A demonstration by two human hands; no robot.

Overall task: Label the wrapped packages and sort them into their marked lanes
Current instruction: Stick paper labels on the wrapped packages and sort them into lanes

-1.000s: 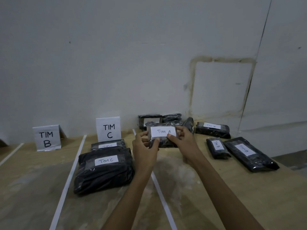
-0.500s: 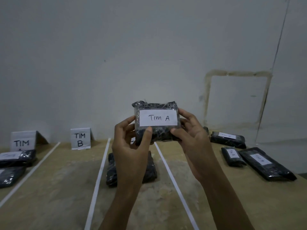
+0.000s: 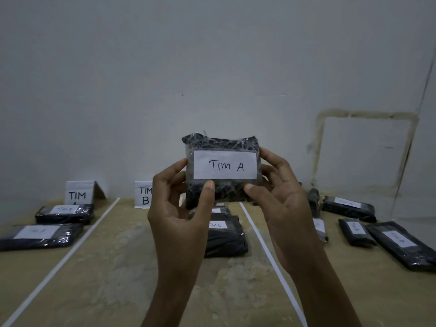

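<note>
Package (image 3: pixel 221 171) nearer, in both hands' grip.

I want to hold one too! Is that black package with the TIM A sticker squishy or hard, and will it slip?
Probably soft: the TIM A package looks lumpy and crinkled. Likely light, since the left hand and right hand hold it by fingertips. Its shiny wrap may be slippery.

Bare forearms, bare hands (image 3: pixel 226 220)
</note>
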